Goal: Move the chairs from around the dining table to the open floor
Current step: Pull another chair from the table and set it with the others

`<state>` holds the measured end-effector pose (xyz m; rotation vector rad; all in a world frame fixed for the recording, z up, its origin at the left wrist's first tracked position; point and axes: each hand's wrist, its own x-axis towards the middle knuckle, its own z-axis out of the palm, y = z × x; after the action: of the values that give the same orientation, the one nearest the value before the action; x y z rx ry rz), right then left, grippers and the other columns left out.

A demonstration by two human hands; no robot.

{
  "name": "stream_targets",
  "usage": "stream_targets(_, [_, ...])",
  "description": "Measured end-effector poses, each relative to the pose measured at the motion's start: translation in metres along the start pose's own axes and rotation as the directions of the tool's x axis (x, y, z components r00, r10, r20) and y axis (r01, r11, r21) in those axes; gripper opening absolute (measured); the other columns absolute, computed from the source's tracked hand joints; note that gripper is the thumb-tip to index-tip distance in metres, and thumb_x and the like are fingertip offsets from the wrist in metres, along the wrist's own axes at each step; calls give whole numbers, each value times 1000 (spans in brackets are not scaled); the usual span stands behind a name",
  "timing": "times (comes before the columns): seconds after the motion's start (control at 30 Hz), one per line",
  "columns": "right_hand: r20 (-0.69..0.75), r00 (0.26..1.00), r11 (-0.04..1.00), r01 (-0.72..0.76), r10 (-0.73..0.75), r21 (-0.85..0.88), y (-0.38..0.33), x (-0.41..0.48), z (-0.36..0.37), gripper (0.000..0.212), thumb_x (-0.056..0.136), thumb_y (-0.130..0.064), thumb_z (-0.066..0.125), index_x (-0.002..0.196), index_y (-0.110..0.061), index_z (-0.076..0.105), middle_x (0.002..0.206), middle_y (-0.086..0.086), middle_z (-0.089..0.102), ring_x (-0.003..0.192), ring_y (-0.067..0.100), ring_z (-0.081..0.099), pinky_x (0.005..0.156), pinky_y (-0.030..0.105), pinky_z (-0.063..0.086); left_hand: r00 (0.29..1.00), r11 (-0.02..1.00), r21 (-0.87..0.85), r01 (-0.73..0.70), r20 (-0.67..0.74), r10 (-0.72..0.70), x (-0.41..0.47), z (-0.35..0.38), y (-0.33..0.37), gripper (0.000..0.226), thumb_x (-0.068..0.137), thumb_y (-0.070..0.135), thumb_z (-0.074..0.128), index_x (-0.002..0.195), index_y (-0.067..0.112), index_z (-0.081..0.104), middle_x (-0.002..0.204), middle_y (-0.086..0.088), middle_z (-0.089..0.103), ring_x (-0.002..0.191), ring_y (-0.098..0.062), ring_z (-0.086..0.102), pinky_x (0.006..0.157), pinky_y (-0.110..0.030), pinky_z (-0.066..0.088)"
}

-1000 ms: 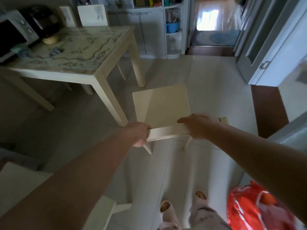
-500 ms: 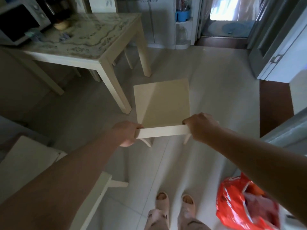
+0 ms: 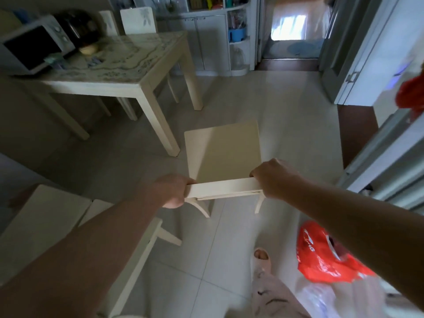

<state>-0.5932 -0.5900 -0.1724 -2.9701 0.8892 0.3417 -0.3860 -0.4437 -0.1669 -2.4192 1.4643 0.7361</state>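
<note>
The held chair (image 3: 222, 152) sits on or just above the pale floor (image 3: 286, 106), I cannot tell which. It is at about 5 o'clock from the dining table (image 3: 146, 58), near the table's nearest corner leg but apart from it. Its seat points away toward 12 o'clock and its back is toward the person. The top rail's long axis runs from 9 to 3 o'clock, with the right end slightly higher.

The left hand (image 3: 172, 190) has its fingers curled over the rail's left end. The right hand (image 3: 275, 177) grips the right end the same way.

Four chairs show. One is held, and a second chair (image 3: 43, 221) is at 8 o'clock under the left forearm. Two chair backs (image 3: 138, 19) stand side by side at the table's far edge, toward 11 o'clock. There is one table, with one microwave (image 3: 34, 47) on it. One red bag (image 3: 321, 253) lies at 5 o'clock.
</note>
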Motion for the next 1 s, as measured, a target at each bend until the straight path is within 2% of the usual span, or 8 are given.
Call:
stream_targets(0.07, [-19,1000,1000,-3,3,1,-18,-26,8,31,78,-8,57,103,-21,68,101,2,70,97,26,66,80,30,52,1000,1000,22,-11,0,11,-25,16,-4,70,81,-1,48,133,47,48,108,6,61,87,-18,56,68,-26,48])
stream_targets(0.23, [2,1000,1000,18,-18,-9,-52,-81,23,27,75,-9,59,98,-21,67,98,2,69,95,25,66,76,29,50,1000,998,54,-25,-3,25,-79,47,-10,72,81,-1,47,133,49,46,118,5,63,100,-21,60,86,-34,54])
stream_targets(0.4, [27,994,992,104,-102,-75,-70,-120,23,25,73,-12,62,97,-17,67,98,4,70,94,26,66,78,29,50,1000,999,47,-9,11,9,-121,67,-8,71,82,-1,47,132,49,47,116,6,62,95,-18,59,80,-29,53])
stream_targets(0.47, [22,988,986,154,-153,-71,-74,-132,23,28,74,-13,62,101,-16,67,100,5,69,95,26,66,80,30,50,1000,998,60,1,18,-2,-134,72,-7,70,82,0,47,133,49,46,116,6,63,90,-15,56,67,-22,46])
stream_targets(0.63, [15,972,969,232,-234,83,-89,-167,28,32,75,-9,58,106,-16,61,104,7,67,98,30,64,80,33,50,999,990,136,44,8,-45,-175,85,-4,75,82,0,43,133,54,43,123,7,63,91,-16,59,65,-21,46])
stream_targets(0.7, [15,968,960,247,-251,129,-95,-182,30,35,76,-8,57,109,-16,59,107,7,66,99,30,63,80,34,50,998,990,127,66,6,-67,-191,93,-3,76,83,-1,42,133,56,42,121,7,63,82,-14,53,55,-17,37])
stream_targets(0.87, [-26,954,938,297,-298,178,-118,-213,31,74,79,-7,54,146,-27,31,118,8,62,107,30,60,81,31,45,993,988,108,111,28,-115,-226,112,-13,80,81,-4,44,133,58,40,117,7,62,74,-10,51,51,-17,36])
stream_targets(1.0, [-80,943,918,332,-322,217,-155,-239,35,81,79,-5,52,150,-28,21,117,10,63,105,31,60,82,32,46,994,987,125,100,24,-104,-256,127,-34,83,80,-5,44,134,58,39,121,6,62,88,-16,56,66,-23,47])
